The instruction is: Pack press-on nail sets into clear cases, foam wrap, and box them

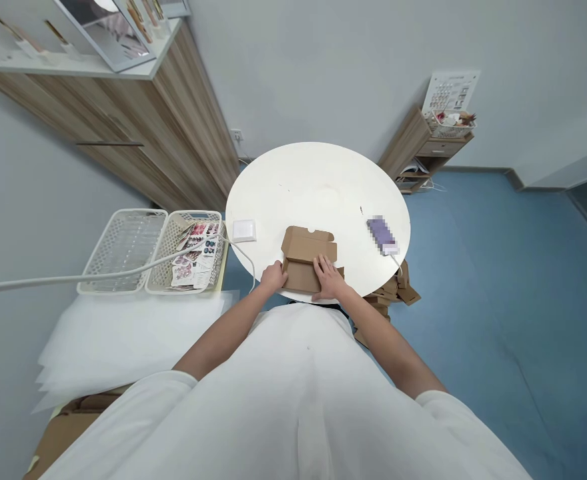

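Note:
A brown cardboard box (301, 275), partly folded, lies near the front edge of the round white table (318, 180). Its lid (309, 245) stands open on the far side, with a small notch in its edge. At the box's left wall is my left hand (273, 276), its fingers closed on that side. My right hand (329, 279) rests over the right part of the box, fingers stretched out and slightly apart. A flap sticks out beyond the right hand; the palm hides part of the box's right end.
A small white case (244, 231) lies left on the table, a blurred purple phone-like item (382, 235) with a cable right. Two white baskets (123, 250), one filled with printed cards (193, 257), stand left. Flat cardboard pieces (389, 291) are stacked below the table's right edge.

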A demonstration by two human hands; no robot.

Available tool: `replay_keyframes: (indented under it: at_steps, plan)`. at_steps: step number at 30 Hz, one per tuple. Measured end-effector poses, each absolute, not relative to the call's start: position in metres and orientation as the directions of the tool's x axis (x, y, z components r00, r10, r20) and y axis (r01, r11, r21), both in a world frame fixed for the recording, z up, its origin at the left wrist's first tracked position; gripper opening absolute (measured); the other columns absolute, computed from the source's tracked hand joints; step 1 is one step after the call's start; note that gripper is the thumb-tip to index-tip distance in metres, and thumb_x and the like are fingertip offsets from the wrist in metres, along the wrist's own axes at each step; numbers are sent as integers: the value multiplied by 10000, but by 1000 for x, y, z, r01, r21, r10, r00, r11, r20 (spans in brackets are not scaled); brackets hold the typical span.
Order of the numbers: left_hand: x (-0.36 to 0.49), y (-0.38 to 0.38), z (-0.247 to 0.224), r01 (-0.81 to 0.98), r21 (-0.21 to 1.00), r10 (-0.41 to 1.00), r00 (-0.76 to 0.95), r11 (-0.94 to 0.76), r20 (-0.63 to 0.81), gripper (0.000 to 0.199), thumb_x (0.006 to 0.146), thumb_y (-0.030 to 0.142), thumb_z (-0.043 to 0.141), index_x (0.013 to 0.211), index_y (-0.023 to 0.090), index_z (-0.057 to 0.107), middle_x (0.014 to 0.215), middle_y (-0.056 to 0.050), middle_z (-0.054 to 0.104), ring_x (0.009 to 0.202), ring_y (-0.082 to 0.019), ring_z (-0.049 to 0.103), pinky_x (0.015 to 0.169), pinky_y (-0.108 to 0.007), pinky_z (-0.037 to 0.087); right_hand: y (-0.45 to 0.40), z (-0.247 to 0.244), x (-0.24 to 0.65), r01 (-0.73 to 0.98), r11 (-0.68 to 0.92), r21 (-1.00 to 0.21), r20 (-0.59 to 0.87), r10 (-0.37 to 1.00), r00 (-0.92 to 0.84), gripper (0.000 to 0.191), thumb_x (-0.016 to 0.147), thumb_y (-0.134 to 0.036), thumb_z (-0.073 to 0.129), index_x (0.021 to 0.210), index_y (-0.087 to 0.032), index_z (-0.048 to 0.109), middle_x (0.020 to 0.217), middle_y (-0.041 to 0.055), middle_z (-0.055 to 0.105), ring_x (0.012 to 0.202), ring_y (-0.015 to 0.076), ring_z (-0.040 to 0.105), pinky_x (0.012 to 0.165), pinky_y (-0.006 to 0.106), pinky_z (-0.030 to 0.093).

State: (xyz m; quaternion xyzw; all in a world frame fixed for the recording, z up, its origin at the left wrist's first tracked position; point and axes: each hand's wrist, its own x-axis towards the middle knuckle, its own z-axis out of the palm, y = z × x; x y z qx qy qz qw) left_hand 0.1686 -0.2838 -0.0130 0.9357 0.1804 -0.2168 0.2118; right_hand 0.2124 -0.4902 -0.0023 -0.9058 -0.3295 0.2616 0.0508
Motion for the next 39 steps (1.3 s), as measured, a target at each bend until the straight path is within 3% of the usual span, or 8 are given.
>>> replay_keyframes:
  at_steps: [8,12,15,17,20,22,31,39]
  plan:
    - [178,-292,-6,490,219,339,803,-844,-491,254,787,233,451,1035,186,483,982,-128,639,936,-287,601,672,-342,445,-487,-2,215,568,-788,-237,-435,609,664,1255,526,-542,721,1428,-195,-79,1509,152,-56,1382,300,-70,1059,505,149]
    - [175,-286,-6,470,324,299,837,-821,-458,281,808,353,460,1027,183,510,984,-116,644,942,-272,601,695,-336,448,-487,-4,221,557,-800,-221,-425,593,684,1248,526,-505,740,1428,-217,-73,1512,144,-40,1381,303,-71,1062,509,136]
    - [165,-278,-5,402,510,193,890,-760,-414,514,771,520,507,1161,189,452,1014,-83,642,910,-220,612,732,-304,455,-492,-5,227,548,-811,-207,-422,579,697,1241,532,-489,744,1429,-216,-69,1513,141,-37,1381,306,-69,1064,517,126]
    - [160,-273,-2,323,588,108,923,-741,-370,774,698,575,580,1314,197,303,1104,-82,611,885,-196,618,745,-290,458,-496,-5,231,554,-809,-198,-420,581,698,1229,543,-485,739,1430,-207,-65,1512,142,-27,1383,303,-61,1065,519,127]
    - [162,-269,3,156,565,-50,942,-810,-332,1109,562,563,705,1416,236,78,1262,-104,514,950,-230,599,762,-307,451,-500,-5,233,582,-792,-187,-413,601,685,1233,539,-476,745,1430,-197,-60,1511,144,-36,1383,306,-56,1066,515,135]
    - [170,-268,6,56,512,-146,927,-857,-346,1199,508,536,745,1428,248,33,1313,-120,467,1050,-280,554,781,-324,439,-501,-6,234,596,-782,-179,-409,611,678,1241,534,-466,750,1430,-193,-65,1510,144,-56,1383,309,-56,1067,510,141]
    - [200,-267,6,-21,465,-250,864,-885,-438,1249,482,503,770,1435,226,11,1359,-124,435,1180,-309,463,852,-322,406,-501,-6,235,610,-782,-132,-426,600,677,1231,555,-444,741,1427,-178,-86,1508,136,-89,1385,286,-76,1075,491,145]
    - [202,-277,11,24,474,-211,875,-880,-436,1185,523,454,764,1428,218,38,1318,-142,466,1161,-317,476,852,-334,403,-498,-2,247,615,-782,-104,-436,591,678,1230,548,-371,762,1430,-162,-70,1507,156,-59,1384,280,-84,1080,499,100]
